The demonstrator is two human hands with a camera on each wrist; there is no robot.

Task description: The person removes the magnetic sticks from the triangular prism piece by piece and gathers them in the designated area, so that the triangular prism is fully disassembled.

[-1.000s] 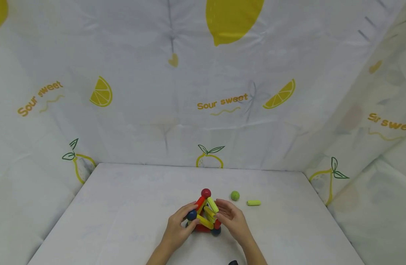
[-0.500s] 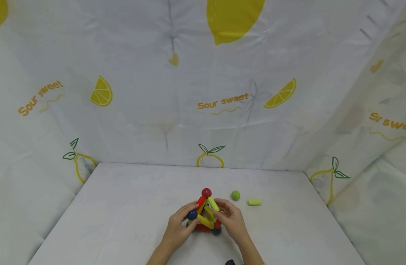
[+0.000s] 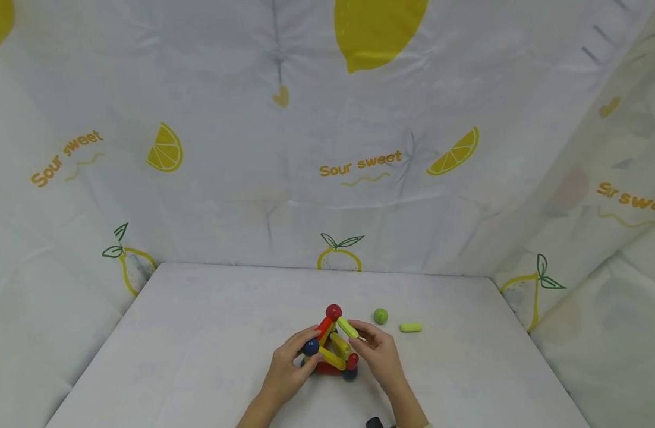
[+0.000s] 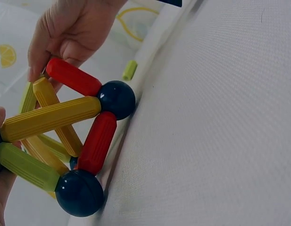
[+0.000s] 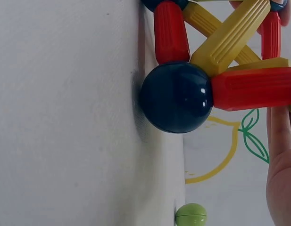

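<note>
A frame of magnetic rods and balls stands on the table. My left hand (image 3: 287,364) holds its left side, fingers and thumb around a dark blue ball (image 3: 311,347). A red ball (image 3: 334,312) tops the frame, joined to a red rod (image 3: 324,328). My right hand (image 3: 380,353) pinches the lower end of a light green rod (image 3: 348,327), whose upper end meets the red ball. Below it, another red rod (image 4: 73,76) rises from a dark blue ball (image 5: 177,96), its upper end uncovered. Yellow rods (image 4: 51,120) cross the frame.
A green ball (image 3: 380,315) and a loose light green rod (image 3: 411,327) lie on the white table (image 3: 210,333) to the right of the frame. A dark object (image 3: 374,422) shows at the bottom edge. Printed cloth (image 3: 242,208) hangs behind the table.
My right hand has shifted slightly, swinging the light green rod's lower end up and right, away from the short red rod, whose top now shows. My left hand keeps its place.
</note>
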